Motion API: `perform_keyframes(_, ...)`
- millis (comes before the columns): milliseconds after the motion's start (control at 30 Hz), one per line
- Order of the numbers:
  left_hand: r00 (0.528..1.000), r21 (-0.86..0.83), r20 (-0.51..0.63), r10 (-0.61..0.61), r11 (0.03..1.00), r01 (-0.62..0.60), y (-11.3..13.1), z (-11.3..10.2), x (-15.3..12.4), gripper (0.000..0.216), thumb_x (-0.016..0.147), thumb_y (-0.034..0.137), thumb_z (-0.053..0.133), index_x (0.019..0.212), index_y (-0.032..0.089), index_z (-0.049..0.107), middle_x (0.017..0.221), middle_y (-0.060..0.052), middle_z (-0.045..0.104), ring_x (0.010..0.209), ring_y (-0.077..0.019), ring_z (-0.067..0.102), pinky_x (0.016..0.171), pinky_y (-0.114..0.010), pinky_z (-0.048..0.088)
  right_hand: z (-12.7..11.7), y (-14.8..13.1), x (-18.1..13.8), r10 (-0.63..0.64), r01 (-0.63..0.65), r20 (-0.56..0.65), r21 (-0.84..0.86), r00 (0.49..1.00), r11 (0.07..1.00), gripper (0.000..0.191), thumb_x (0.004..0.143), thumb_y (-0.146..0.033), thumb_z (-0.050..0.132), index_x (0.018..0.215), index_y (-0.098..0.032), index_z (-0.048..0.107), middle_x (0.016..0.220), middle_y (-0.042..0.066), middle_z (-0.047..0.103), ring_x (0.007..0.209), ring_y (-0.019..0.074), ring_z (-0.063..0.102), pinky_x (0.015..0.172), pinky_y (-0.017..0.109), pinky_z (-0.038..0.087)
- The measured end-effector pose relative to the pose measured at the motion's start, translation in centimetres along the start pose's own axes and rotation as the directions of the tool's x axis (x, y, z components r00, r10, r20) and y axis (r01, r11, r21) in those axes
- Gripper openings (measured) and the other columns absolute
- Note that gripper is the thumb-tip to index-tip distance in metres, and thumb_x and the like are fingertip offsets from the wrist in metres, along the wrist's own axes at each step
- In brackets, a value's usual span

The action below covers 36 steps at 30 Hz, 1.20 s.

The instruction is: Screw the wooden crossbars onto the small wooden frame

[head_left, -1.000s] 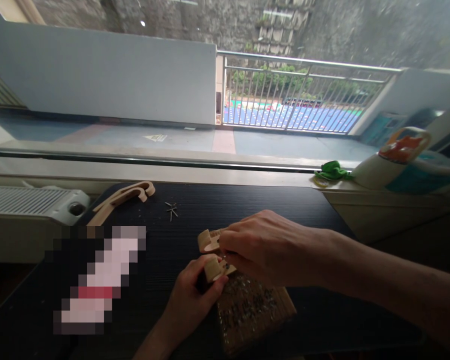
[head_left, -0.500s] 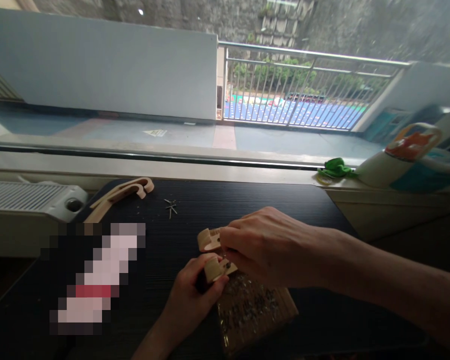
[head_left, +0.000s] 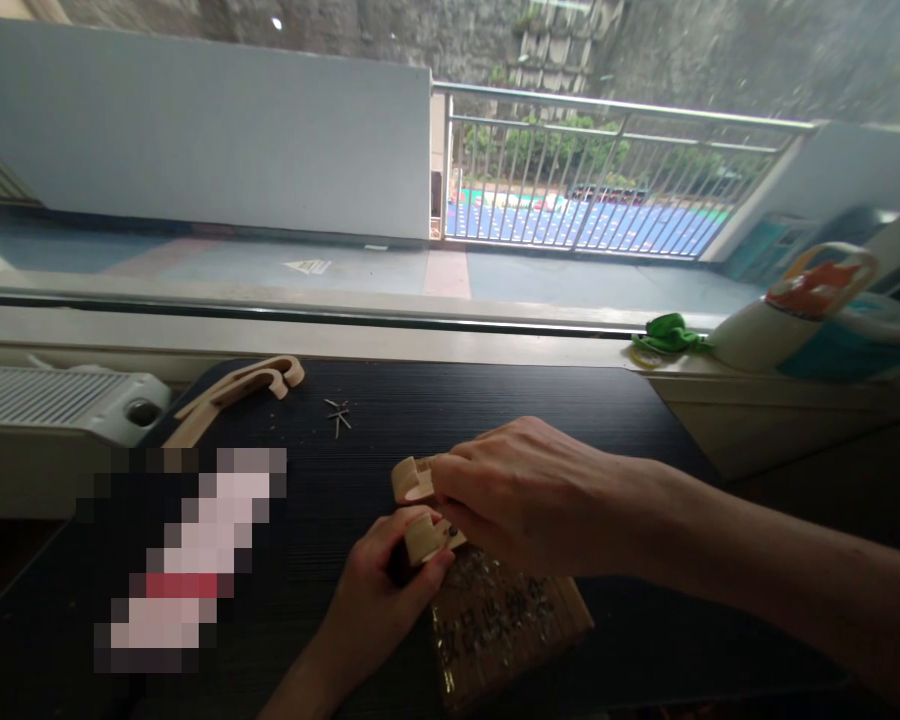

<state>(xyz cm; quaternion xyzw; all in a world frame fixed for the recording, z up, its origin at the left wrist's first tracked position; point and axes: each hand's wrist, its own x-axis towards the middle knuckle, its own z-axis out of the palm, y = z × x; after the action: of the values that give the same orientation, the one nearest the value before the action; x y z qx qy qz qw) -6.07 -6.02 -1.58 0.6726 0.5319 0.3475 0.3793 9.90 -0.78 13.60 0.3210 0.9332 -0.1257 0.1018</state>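
My left hand (head_left: 386,575) is wrapped around the curled end of a pale wooden piece (head_left: 424,540), thumb on its near side. A dark round spot shows in that wood just right of the curl. Beyond it lies a second curled wooden piece (head_left: 405,482), partly covered by my fingers. My right hand (head_left: 514,495) is closed above both pieces, knuckles up; whatever its fingertips pinch is hidden. Under my hands is a tape-wrapped cardboard box (head_left: 521,640) with dark handwriting.
Several small screws or nails (head_left: 337,415) lie on the dark table (head_left: 495,390). Two more hooked wooden pieces (head_left: 232,390) rest at the back left, near a white radiator (head_left: 52,405). A green cloth (head_left: 667,333) and a large white bottle (head_left: 765,335) stand on the sill.
The whole view has shifted very slightly. Both hands keep nearly the same position on the wooden pieces, with my right hand turned only a little.
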Motion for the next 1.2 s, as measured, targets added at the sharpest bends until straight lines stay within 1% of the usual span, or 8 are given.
perform_keyframes(200, 1.000, 0.021, -0.017, 0.005, 1.000, -0.005, 0.1, 0.0, 0.0, 0.023, 0.072, 0.033, 0.056, 0.088, 0.018, 0.060, 0.079, -0.002, 0.064, 0.073, -0.0148, 0.058, 0.068, -0.024, 0.048, 0.7, -0.5, 0.4, 0.047, -0.047, 0.001, 0.020, 0.999, 0.999, 0.015, 0.084, -0.025, 0.041, 0.089, -0.016, 0.053, 0.072, 0.004, 0.060, 0.065, 0.0120, 0.054, 0.056, 0.023, 0.029)
perform_keyframes(400, 0.999, 0.025, -0.030, 0.039, 0.999, -0.038, -0.7, 0.3, 0.0, 0.028, 0.073, 0.033, 0.055, 0.096, 0.018, 0.058, 0.086, -0.002, 0.064, 0.079, -0.0156, 0.059, 0.072, -0.025, 0.048, 1.3, -0.6, 1.1, 0.275, -0.273, -0.108, 0.032, 0.955, 0.961, 0.024, 0.085, -0.030, 0.036, 0.091, -0.017, 0.055, 0.071, 0.005, 0.062, 0.061, 0.0139, 0.055, 0.055, 0.024, 0.030)
perform_keyframes(467, 0.998, 0.039, -0.039, 0.051, 0.998, -0.049, -0.9, 0.4, -0.1, 0.029, 0.073, 0.034, 0.056, 0.097, 0.018, 0.058, 0.087, -0.002, 0.065, 0.080, -0.0159, 0.060, 0.072, -0.024, 0.048, 0.8, -0.7, 1.1, 0.293, -0.292, -0.098, 0.025, 0.951, 0.956, 0.025, 0.084, -0.030, 0.036, 0.090, -0.017, 0.057, 0.074, 0.006, 0.063, 0.063, 0.0150, 0.056, 0.056, 0.025, 0.033)
perform_keyframes(667, 0.997, 0.052, -0.064, 0.044, 0.998, -0.041, -0.3, 0.1, 0.1, 0.026, 0.068, 0.037, 0.058, 0.087, 0.019, 0.059, 0.077, 0.000, 0.067, 0.068, -0.0147, 0.061, 0.061, -0.020, 0.048, -1.2, -1.8, 0.9, 0.101, -0.098, 0.025, -0.091, 0.995, 0.991, 0.013, 0.077, -0.020, 0.050, 0.075, -0.015, 0.062, 0.075, 0.008, 0.065, 0.072, 0.0175, 0.059, 0.059, 0.026, 0.039)
perform_keyframes(800, 0.997, 0.035, -0.069, 0.035, 0.999, -0.032, -0.2, -0.1, 0.2, 0.022, 0.064, 0.037, 0.060, 0.075, 0.018, 0.059, 0.061, 0.002, 0.064, 0.056, -0.0139, 0.058, 0.050, -0.019, 0.046, -1.4, -2.9, 1.2, -0.027, 0.040, 0.089, -0.147, 0.996, 0.988, 0.008, 0.074, -0.014, 0.053, 0.072, -0.013, 0.061, 0.071, 0.008, 0.064, 0.070, 0.0167, 0.059, 0.056, 0.025, 0.040)
perform_keyframes(967, 0.995, 0.070, -0.083, 0.049, 0.997, -0.043, -0.3, 0.0, 0.0, 0.023, 0.067, 0.036, 0.059, 0.078, 0.016, 0.061, 0.066, -0.001, 0.065, 0.059, -0.0149, 0.059, 0.055, -0.021, 0.048, -0.9, -2.4, 1.5, -0.104, 0.121, 0.115, -0.149, 0.988, 0.981, 0.010, 0.074, -0.012, 0.052, 0.068, -0.012, 0.062, 0.069, 0.008, 0.064, 0.066, 0.0154, 0.059, 0.054, 0.023, 0.039)
perform_keyframes(1067, 0.996, 0.075, -0.069, 0.052, 0.996, -0.047, -0.5, 0.3, 0.0, 0.026, 0.071, 0.035, 0.056, 0.090, 0.017, 0.060, 0.082, -0.003, 0.067, 0.073, -0.0163, 0.061, 0.067, -0.024, 0.050, -0.2, -0.9, 1.5, -0.025, 0.033, 0.078, -0.104, 0.997, 0.994, 0.012, 0.072, -0.020, 0.054, 0.077, -0.015, 0.063, 0.069, 0.007, 0.064, 0.066, 0.0169, 0.060, 0.054, 0.024, 0.039)
perform_keyframes(1200, 0.996, 0.048, -0.064, 0.056, 0.997, -0.053, -0.8, 0.5, -0.1, 0.028, 0.072, 0.034, 0.056, 0.096, 0.019, 0.059, 0.093, -0.004, 0.065, 0.086, -0.0179, 0.060, 0.078, -0.027, 0.048, 0.5, 0.1, 1.2, 0.181, -0.178, 0.051, -0.062, 0.982, 0.982, 0.021, 0.075, -0.029, 0.048, 0.081, -0.017, 0.064, 0.075, 0.008, 0.066, 0.069, 0.0188, 0.060, 0.059, 0.027, 0.040)
